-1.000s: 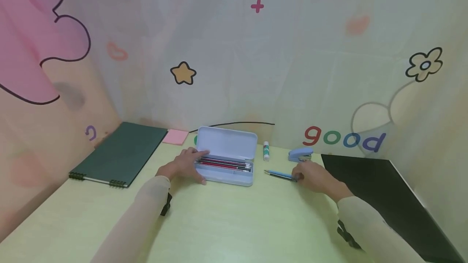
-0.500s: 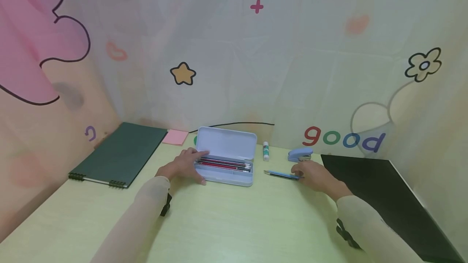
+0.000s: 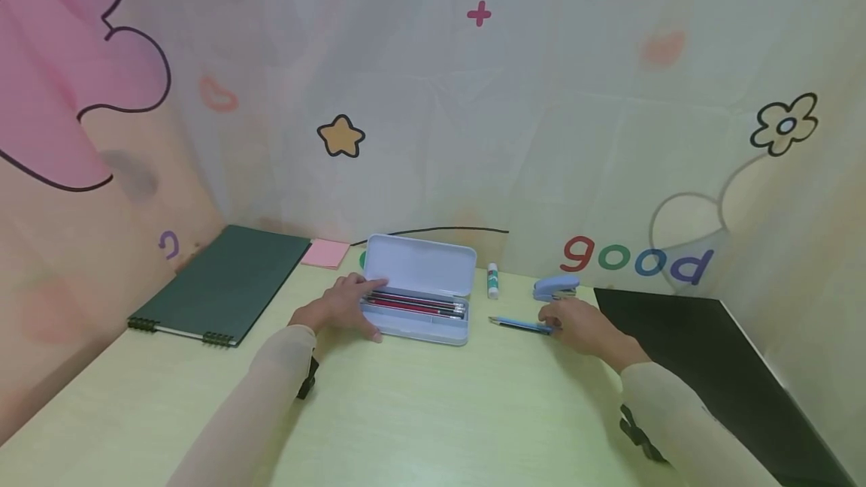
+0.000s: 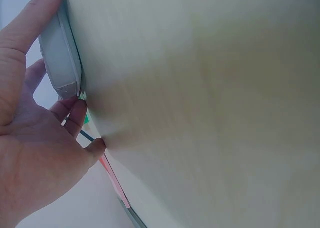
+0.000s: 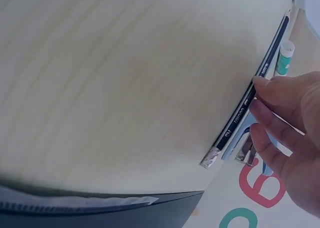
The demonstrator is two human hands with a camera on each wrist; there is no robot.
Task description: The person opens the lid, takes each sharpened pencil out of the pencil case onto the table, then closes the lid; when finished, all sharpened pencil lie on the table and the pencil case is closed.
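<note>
The left hand (image 3: 341, 307) holds the left end of an open pale blue pencil case (image 3: 413, 331), thumb at the front and fingers around the end. Several red and dark pencils (image 3: 416, 305) lie inside, and its lid (image 3: 419, 265) stands raised at the back. To the right, the right hand (image 3: 582, 328) pinches a dark pencil (image 5: 240, 113) with thumb and fingertips, low over the table. Its silver end (image 5: 210, 158) points towards the wrist side. A light blue pencil (image 3: 519, 323) lies alongside it in the head view, its right end hidden by the fingers.
A glue stick (image 3: 492, 281) stands upright right of the case. Behind the right hand is a blue stapler (image 3: 556, 286). A dark green spiral notebook (image 3: 223, 284) and pink sticky notes (image 3: 325, 253) lie left, a black board (image 3: 710, 367) right. A printed curtain (image 3: 419, 96) closes the back.
The dark and blue pencils lie closer together than one second ago, and the right fingers have shifted slightly. The left hand and the case stay as they were.
</note>
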